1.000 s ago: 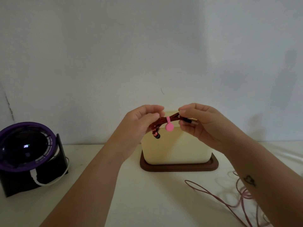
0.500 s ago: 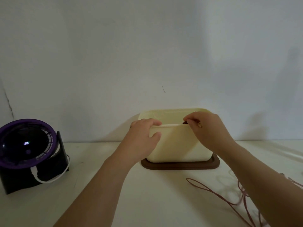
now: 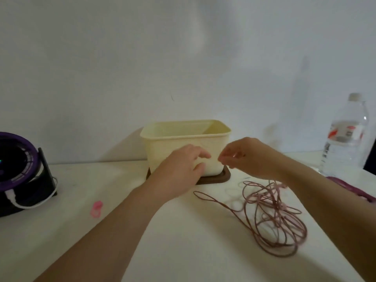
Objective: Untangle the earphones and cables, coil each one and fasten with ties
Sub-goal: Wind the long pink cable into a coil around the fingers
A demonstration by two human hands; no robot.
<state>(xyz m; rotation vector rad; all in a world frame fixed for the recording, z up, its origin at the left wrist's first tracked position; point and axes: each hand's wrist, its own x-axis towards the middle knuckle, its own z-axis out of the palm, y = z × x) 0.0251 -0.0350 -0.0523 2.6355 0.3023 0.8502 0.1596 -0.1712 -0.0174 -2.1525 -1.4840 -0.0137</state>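
Pale wall [image 3: 183, 47] fills the upper half of the view, and below it a white bench [image 3: 193, 247] carries everything else. One black fan [image 3: 18, 169] with a purple ring stands at the far left, a white cord [image 3: 30, 205] looping from its foot. One cream tub [image 3: 177, 143], open at the top, sits against the wall on a brown base [image 3: 219, 178]; only its upper inner walls show, so what lies inside cannot be told. One clear water bottle [image 3: 343, 143] stands upright at the far right, and a purple object [image 3: 354, 189] lies partly out of view near it. One pink cable [image 3: 273, 202] lies in a loose tangle of many loops on the bench, right of centre, under the right forearm. The left hand [image 3: 183, 165] is released, fingers relaxed in front of the tub's wall. The right hand [image 3: 244, 157] hovers just beside it, fingers loosely curled, with nothing seen in them. One small pink tie [image 3: 97, 208] lies alone between fan and left forearm.
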